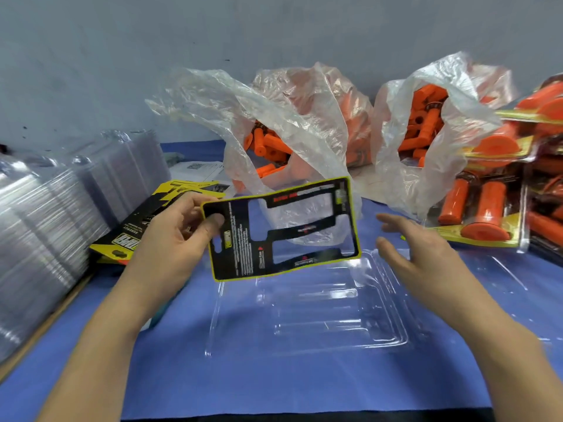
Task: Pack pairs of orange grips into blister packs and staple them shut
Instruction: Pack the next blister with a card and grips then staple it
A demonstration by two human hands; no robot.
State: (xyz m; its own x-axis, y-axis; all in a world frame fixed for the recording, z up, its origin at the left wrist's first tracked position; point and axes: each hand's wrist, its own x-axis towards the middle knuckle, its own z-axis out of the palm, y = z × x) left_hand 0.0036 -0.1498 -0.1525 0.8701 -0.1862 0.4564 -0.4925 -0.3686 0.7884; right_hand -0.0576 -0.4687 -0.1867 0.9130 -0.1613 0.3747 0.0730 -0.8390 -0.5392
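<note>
The left hand [173, 226] pinches a black, yellow-edged printed card insert [280, 228]; the right hand [414, 248] hovers open, fingers blurred. Over the open clear plastic blister pack [307, 312], the card's thin cut-out strips could probably bend or snag.

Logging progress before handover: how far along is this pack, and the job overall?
Done: several filled packs lie piled at right. In hand: the left hand pinches an insert card above an open, empty blister shell; the right hand hovers open over it. Left: seat the card, add two grips from the bags, close, staple. Many spare shells wait at left.
</note>
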